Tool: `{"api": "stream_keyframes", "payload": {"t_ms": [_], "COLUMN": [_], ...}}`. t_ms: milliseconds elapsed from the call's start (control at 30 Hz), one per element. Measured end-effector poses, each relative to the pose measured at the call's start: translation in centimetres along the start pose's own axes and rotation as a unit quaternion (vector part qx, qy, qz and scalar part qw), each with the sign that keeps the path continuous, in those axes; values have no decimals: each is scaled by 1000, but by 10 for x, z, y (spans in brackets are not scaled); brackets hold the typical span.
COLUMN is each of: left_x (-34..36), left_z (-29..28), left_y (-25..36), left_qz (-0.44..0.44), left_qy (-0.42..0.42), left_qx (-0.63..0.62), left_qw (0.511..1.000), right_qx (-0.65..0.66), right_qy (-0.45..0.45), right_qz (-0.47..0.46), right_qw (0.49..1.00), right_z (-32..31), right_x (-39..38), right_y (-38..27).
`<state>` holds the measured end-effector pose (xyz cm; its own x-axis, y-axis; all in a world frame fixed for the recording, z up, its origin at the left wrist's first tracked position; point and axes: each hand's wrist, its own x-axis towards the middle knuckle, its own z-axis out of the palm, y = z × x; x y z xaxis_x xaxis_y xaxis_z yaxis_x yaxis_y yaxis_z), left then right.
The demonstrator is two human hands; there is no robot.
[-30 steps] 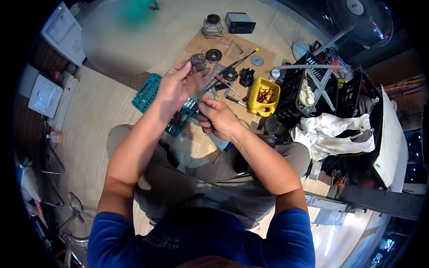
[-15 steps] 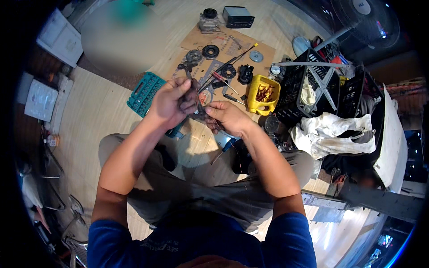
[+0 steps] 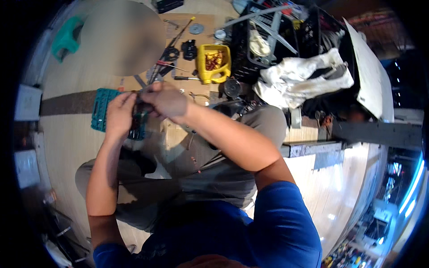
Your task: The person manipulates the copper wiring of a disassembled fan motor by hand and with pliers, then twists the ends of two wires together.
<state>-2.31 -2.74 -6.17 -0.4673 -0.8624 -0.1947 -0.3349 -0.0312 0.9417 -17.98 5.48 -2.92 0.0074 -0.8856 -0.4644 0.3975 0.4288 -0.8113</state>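
My left hand point(image 3: 119, 114) and my right hand point(image 3: 163, 102) meet over the teal socket case point(image 3: 99, 116), fingers closed around something small and dark between them that I cannot make out. My right hand is blurred. Just beyond them, a cardboard sheet point(image 3: 201, 20) carries a black ring part point(image 3: 171, 54), a black housing point(image 3: 189, 49), long rods and a screwdriver point(image 3: 181, 78). A yellow cut-open jug point(image 3: 225, 62) with reddish pieces inside sits to the right of these.
Black crates point(image 3: 241, 49) holding metal bars, a crumpled white cloth point(image 3: 299, 78) and a white board point(image 3: 371, 73) crowd the right side. A green plastic stool point(image 3: 65, 44) is at the back left. A dark beam point(image 3: 375, 134) lies at the right.
The view has turned, shifting the parts up and leftward in the picture. Both hands have moved left, my right forearm now slanting further across, with the hands still together.
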Motion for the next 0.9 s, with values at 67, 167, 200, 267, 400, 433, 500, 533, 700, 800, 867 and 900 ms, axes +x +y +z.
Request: {"api": "stream_keyframes", "payload": {"t_ms": [67,167,200,267,400,433,500,533,700,800,867,900], "left_x": [3,-10,-8,-4,2,1,-5,-3,-10,-27,-31,-37], "left_z": [7,24,15,13,-3,0,15,7,-16,-18,-15,-11], "left_y": [6,26,15,5,3,13,36,31,26,36,34,38], "left_qz": [-65,-79,-68,-56,-33,-34,-59,-59,-35,-56,-93,-94], "left_qy": [-48,-35,-68,-47,-85,-84,2,10,-193,-259,-238,-226], "left_qx": [-175,-289,-296,-329,-368,-369,-397,-398,-436,-332,-49,40], "left_qw": [981,954,950,941,925,925,916,916,878,905,966,969], "right_qx": [0,-4,2,201,11,7,-23,-55,-181,-381,-415,-377], "right_qy": [25,38,44,2,40,52,49,42,-59,-108,-127,-113], "right_qz": [-118,-126,-132,-206,-209,-206,-180,-157,-124,-210,-97,-67], "right_qw": [993,991,990,958,977,977,982,985,974,894,896,917], "right_z": [3,3,5,15,13,13,9,10,-6,-29,-38,-39], "right_x": [0,-10,-6,14,13,6,5,5,-12,1,1,6], "right_y": [19,20,31,44,49,47,58,61,55,46,32,33]}}
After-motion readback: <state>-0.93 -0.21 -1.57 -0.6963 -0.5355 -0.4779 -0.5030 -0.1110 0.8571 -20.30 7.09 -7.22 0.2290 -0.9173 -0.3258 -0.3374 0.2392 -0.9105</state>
